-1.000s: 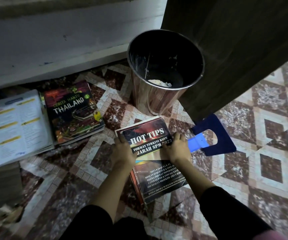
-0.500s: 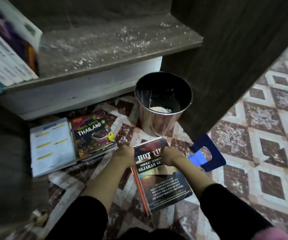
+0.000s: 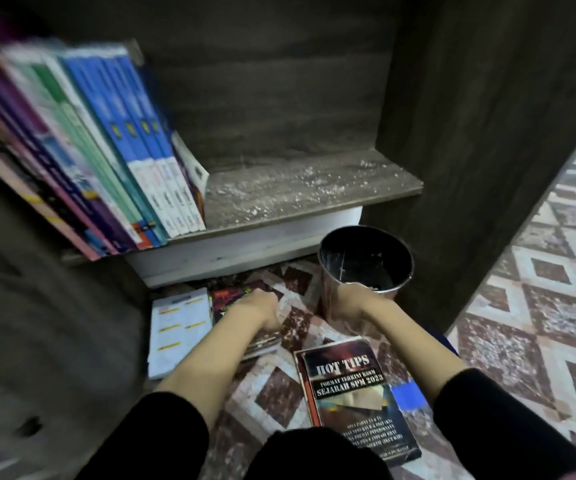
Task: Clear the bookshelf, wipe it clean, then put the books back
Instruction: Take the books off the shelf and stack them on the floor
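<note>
Clearing step, partly done. The bookshelf (image 3: pixel 314 192) is dark wood. The right part of its lowest board is bare and strewn with white flecks and dust, while a row of upright books (image 3: pixel 117 150) fills the left part and leans to the left. Three volumes lie flat on the patterned tile floor (image 3: pixel 539 306) in front of the shelf. A "HOT TIPS" book (image 3: pixel 349 382) lies cover up nearest the person, a white-covered book (image 3: pixel 179 327) lies to the left, and a dark-covered book (image 3: pixel 226 296) just beside it is partly hidden. The left hand (image 3: pixel 262 306) is above the dark-covered book, and the right hand (image 3: pixel 345 299) is in front of the wall of a round metal bin (image 3: pixel 359 258) that stands on the floor by the shelf's side panel. Both hands are blurred and seen from the back with their fingers out of sight, so it cannot be told whether they grip anything or merely hover. Neither hand touches the "HOT TIPS" book. A blue plastic item (image 3: pixel 408 396), largely hidden by the right forearm, lies just beside that book. Judged from this layout, clearing is unfinished and wiping has not begun, since the dust remains on the board. The next move calls for reaching up to the leaning row, taking a batch from its free right end, bracing the rest so it does not topple, and setting the batch on the floor near the other volumes.
</note>
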